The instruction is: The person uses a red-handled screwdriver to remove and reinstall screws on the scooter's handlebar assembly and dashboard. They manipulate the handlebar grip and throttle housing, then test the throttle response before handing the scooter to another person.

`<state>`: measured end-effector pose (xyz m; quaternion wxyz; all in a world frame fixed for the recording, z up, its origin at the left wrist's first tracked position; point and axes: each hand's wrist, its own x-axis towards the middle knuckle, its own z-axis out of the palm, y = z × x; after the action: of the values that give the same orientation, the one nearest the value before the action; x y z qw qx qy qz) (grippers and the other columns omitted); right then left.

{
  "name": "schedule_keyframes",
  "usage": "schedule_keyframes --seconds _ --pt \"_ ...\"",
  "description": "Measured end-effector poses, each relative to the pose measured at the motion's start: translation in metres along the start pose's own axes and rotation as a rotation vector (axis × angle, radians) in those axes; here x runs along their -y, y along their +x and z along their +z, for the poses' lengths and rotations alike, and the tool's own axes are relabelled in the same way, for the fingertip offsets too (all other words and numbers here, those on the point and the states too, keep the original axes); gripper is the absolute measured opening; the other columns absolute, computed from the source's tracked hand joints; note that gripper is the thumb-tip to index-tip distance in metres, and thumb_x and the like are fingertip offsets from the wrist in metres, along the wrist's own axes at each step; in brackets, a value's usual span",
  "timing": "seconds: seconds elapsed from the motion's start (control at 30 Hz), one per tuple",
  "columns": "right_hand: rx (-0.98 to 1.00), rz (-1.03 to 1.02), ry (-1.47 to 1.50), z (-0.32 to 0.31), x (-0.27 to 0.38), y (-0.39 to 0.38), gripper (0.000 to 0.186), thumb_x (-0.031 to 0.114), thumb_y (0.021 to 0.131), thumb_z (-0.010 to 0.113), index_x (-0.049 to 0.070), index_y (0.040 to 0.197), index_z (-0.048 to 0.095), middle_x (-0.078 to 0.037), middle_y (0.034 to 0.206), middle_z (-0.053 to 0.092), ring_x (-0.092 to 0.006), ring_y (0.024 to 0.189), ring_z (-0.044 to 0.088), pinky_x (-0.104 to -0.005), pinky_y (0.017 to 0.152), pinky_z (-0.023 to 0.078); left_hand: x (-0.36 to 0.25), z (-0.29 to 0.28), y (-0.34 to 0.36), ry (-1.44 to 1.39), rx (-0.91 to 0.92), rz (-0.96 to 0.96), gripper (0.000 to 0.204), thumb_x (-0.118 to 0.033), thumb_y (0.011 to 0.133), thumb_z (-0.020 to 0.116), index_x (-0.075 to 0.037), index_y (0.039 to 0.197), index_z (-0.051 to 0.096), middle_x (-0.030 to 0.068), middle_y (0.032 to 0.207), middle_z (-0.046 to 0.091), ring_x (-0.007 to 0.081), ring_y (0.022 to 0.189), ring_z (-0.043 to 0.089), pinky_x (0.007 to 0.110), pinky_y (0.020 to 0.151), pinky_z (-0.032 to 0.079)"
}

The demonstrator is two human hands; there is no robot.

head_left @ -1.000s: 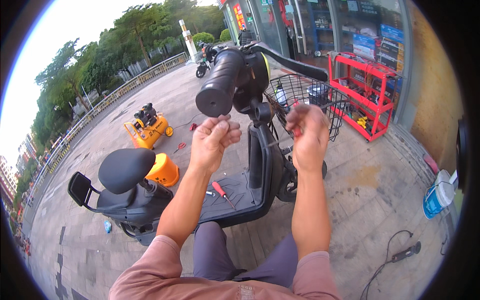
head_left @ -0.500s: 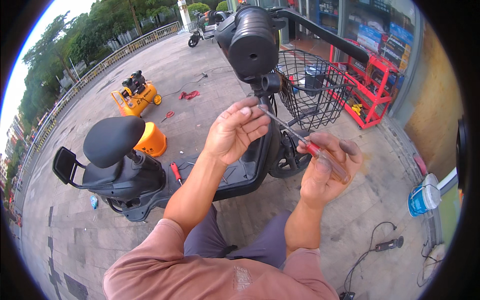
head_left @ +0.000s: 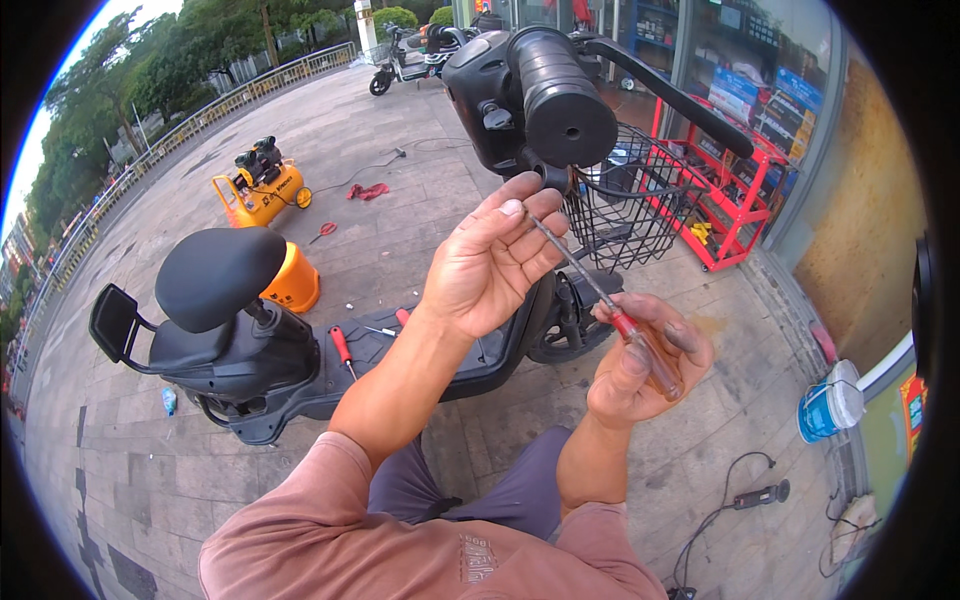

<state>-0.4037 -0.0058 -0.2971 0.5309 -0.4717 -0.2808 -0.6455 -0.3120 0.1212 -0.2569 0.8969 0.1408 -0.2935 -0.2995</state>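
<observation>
The red-collared screwdriver was held aslant near the scooter handlebar grip; its handle was grasped by the right hand, its tip pinched by the left hand; whether anything small was pinched there could not be told; steady support of the shaft was judged advisable

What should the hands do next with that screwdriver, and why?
Maybe lift the screwdriver a little toward the handlebar grip: the right hand holds one end, the left hand pinches the other, and the grip shows just above them.
</observation>
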Motion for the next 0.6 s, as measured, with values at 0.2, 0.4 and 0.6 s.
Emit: schedule_keyframes --seconds 0.2,0.4,0.6 --pt "0.012 0.010 0.001 -0.0002 0.0029 0.0007 0.041 0.018 0.089 0.063 0.003 0.114 0.034 -0.027 0.096 0.061 -0.0269 0.079 0.065 -0.0342 0.071 0.057 0.0041 0.0029 0.0014 -0.032 0.027 0.005 0.032 -0.008 0.094 0.052 -0.003 0.125 0.049 0.0123 0.113 0.063 0.0267 0.104 0.065 0.039 0.087 0.057" --pt "0.108 -0.053 -0.058 -0.0049 0.0066 0.0032 0.039 0.011 0.087 0.065 0.002 0.112 0.036 -0.028 0.098 0.061 -0.0289 0.085 0.065 -0.0349 0.073 0.056 0.0056 0.0047 0.0030 -0.013 0.070 -0.003 0.032 -0.010 0.096 0.050 -0.001 0.127 0.046 0.0086 0.115 0.059 0.0240 0.105 0.063 0.038 0.092 0.054" --pt "0.127 -0.093 -0.136 -0.0067 0.0056 0.0027 0.035 0.018 0.090 0.060 0.003 0.111 0.036 -0.027 0.100 0.058 -0.0306 0.080 0.065 -0.0378 0.069 0.058 0.0046 0.0076 0.0076 0.025 0.137 -0.027 0.038 -0.011 0.096 0.051 0.001 0.131 0.041 0.0111 0.119 0.057 0.0247 0.106 0.063 0.039 0.094 0.053"
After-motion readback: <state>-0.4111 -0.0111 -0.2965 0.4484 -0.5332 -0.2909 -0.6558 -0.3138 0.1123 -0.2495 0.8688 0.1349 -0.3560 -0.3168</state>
